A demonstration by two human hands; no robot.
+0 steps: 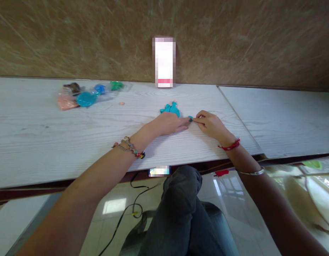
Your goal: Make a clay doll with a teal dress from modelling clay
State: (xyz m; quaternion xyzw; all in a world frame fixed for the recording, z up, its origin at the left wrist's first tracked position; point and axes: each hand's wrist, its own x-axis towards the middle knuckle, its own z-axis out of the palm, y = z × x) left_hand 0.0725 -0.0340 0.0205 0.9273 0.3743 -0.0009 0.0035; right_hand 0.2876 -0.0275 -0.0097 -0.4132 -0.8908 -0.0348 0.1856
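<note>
A small piece of turquoise modelling clay (190, 118) is between the fingertips of my two hands, just above or on the white tabletop. My left hand (170, 123) reaches in from the left with its index finger stretched to the piece and the thumb apart below. From the right, my right hand (211, 123) has its fingers mostly curled, and its forefinger tip is closed on the same piece. Behind my left hand lies a flat turquoise clay figure (172, 108) with a pinkish bit at its top; my hand partly covers it.
Plastic-wrapped clay lies at the back left: pink (67, 102), turquoise (86, 99), blue (100, 89), green (116, 85) and brown (74, 88). A tiny pink bit (122, 103) sits nearby. A phone (164, 62), its screen blurred, leans on the brown wall. Another screen (159, 171) shows at the front edge.
</note>
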